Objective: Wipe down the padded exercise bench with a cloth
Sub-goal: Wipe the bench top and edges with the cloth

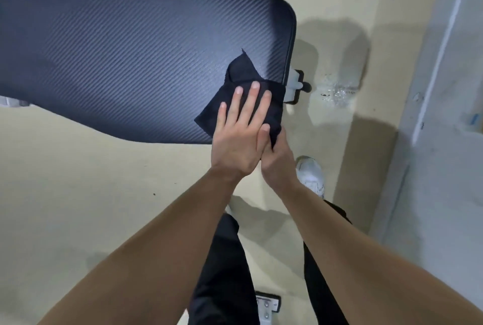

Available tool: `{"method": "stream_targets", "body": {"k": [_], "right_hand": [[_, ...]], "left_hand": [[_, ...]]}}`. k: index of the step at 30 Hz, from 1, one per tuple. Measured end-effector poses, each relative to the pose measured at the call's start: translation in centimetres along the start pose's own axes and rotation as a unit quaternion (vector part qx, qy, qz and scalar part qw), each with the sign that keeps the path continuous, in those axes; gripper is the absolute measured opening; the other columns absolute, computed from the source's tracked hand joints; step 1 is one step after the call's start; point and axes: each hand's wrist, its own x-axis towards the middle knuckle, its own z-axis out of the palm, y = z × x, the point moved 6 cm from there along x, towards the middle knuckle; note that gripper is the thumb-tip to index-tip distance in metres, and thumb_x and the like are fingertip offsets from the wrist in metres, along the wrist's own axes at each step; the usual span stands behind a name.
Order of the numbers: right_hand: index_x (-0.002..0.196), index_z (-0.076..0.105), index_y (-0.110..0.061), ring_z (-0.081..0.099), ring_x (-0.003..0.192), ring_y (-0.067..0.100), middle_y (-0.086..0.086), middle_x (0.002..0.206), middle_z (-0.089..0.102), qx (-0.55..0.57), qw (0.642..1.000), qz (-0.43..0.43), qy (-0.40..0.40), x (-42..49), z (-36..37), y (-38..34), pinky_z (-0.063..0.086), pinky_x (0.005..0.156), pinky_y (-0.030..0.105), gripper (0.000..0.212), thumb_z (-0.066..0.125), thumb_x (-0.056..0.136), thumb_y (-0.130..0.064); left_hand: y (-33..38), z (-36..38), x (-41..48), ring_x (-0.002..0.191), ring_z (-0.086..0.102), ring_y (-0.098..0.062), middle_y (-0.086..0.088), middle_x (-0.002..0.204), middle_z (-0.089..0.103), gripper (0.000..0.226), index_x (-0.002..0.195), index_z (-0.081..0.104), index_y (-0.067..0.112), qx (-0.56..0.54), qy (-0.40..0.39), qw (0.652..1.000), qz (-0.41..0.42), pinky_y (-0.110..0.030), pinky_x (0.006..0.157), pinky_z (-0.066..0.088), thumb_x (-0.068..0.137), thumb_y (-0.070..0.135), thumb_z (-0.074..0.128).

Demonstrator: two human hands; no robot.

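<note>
The padded exercise bench (125, 58) is dark with a ribbed, carbon-weave surface and fills the upper left of the head view. A black cloth (241, 71) lies on its near right corner, one pointed flap sticking up toward the pad's middle. My left hand (240, 131) lies flat on the cloth, fingers spread, pressing it onto the pad. My right hand (277, 157) is just beside it at the pad's edge, its thumb and fingers pinching the cloth's near right corner; most of that hand is hidden under the left one.
A white and black frame bracket (296, 84) sticks out past the pad's right end. My white shoe (311, 175) stands on the beige floor (91, 188) below it. A pale wall (444, 89) runs down the right side. Another frame piece (268, 303) shows between my legs.
</note>
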Motion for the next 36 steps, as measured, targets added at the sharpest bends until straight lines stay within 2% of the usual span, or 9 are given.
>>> {"method": "stream_targets", "body": {"k": [5,7,10,13,15,18,24,30,36], "right_hand": [[0.112,0.065,-0.020,0.065,0.087,0.009,-0.009,0.096,0.072,-0.080,0.997,-0.006,-0.003,0.2,-1.6,0.0,0.048,0.079,0.026,0.020,0.057,0.095,-0.027],[0.104,0.068,-0.020,0.064,0.082,0.011,-0.008,0.088,0.071,-0.104,0.992,-0.053,0.054,-0.7,-3.1,-1.3,0.047,0.075,0.025,0.015,0.063,0.091,-0.027],[0.122,0.063,-0.017,0.062,0.098,0.004,-0.008,0.107,0.069,-0.127,0.972,-0.177,0.092,-2.7,-4.5,-4.3,0.046,0.087,0.015,0.031,0.064,0.091,-0.017],[0.137,0.055,-0.023,0.052,0.121,0.002,-0.009,0.133,0.060,-0.218,0.944,-0.249,-0.003,-2.0,-4.2,-6.8,0.037,0.104,0.015,0.042,0.051,0.096,-0.017],[0.144,0.049,-0.019,0.046,0.135,0.019,0.002,0.142,0.055,-0.389,0.832,-0.388,-0.074,-1.2,-2.9,-8.2,0.035,0.113,0.033,0.045,0.044,0.099,-0.019],[0.156,0.024,-0.019,0.026,0.147,0.033,0.013,0.154,0.037,-0.628,0.597,-0.473,-0.159,0.8,-1.6,-6.8,0.021,0.119,0.048,0.055,0.033,0.102,-0.027],[0.158,0.017,-0.019,0.020,0.149,0.037,0.020,0.157,0.031,-0.717,0.420,-0.521,-0.193,1.9,1.5,-7.9,0.015,0.122,0.049,0.058,0.024,0.106,-0.042],[0.158,0.000,-0.013,0.011,0.151,0.039,0.023,0.160,0.018,-0.746,0.360,-0.532,-0.176,1.3,8.1,-8.4,0.014,0.121,0.051,0.066,0.023,0.100,-0.033],[0.157,-0.002,-0.012,0.010,0.151,0.037,0.023,0.162,0.015,-0.749,0.344,-0.538,-0.176,1.7,17.1,-9.5,0.014,0.122,0.049,0.077,0.034,0.094,-0.036]], "left_hand": [[0.5,0.8,-2.9,0.143,0.035,-0.028,-0.004,0.157,0.037,0.048,0.146,0.046,0.020,-0.102,0.122,0.974,-0.158,-0.042,0.114,0.031,0.099,0.025,0.045],[0.8,0.4,-4.0,0.125,0.046,-0.028,-0.009,0.141,0.049,0.041,0.129,0.058,0.012,-0.219,0.212,0.911,-0.279,-0.035,0.107,0.037,0.089,0.021,0.060],[1.9,0.5,-5.4,0.115,0.044,-0.022,-0.005,0.124,0.041,0.047,0.120,0.047,0.010,-0.399,0.272,0.731,-0.481,-0.023,0.098,0.036,0.081,0.024,0.071],[3.2,3.3,-5.4,0.094,0.060,-0.021,-0.003,0.111,0.056,0.046,0.112,0.049,0.013,-0.622,0.239,0.418,-0.618,-0.033,0.085,0.052,0.080,0.037,0.072],[3.7,4.4,-4.8,0.076,0.063,-0.022,-0.003,0.085,0.067,0.039,0.092,0.064,0.008,-0.704,0.196,0.282,-0.622,-0.037,0.075,0.054,0.088,0.047,0.062],[3.9,4.4,-4.0,0.087,0.069,-0.017,0.000,0.095,0.074,0.038,0.092,0.068,0.017,-0.781,0.183,0.172,-0.572,-0.031,0.083,0.055,0.099,0.046,0.044],[1.8,3.4,-3.6,0.101,0.064,-0.020,0.003,0.101,0.069,0.038,0.102,0.065,0.018,-0.812,0.201,0.104,-0.538,-0.034,0.099,0.049,0.102,0.043,0.036],[-3.9,3.8,-4.4,0.091,0.066,-0.027,0.000,0.085,0.069,0.043,0.081,0.065,0.020,-0.801,0.217,0.077,-0.553,-0.042,0.096,0.050,0.099,0.046,0.037],[-12.4,3.5,-6.4,0.102,0.063,-0.029,-0.004,0.098,0.068,0.049,0.121,0.063,0.007,-0.796,0.268,0.066,-0.539,-0.037,0.094,0.047,0.102,0.042,0.034]]}}
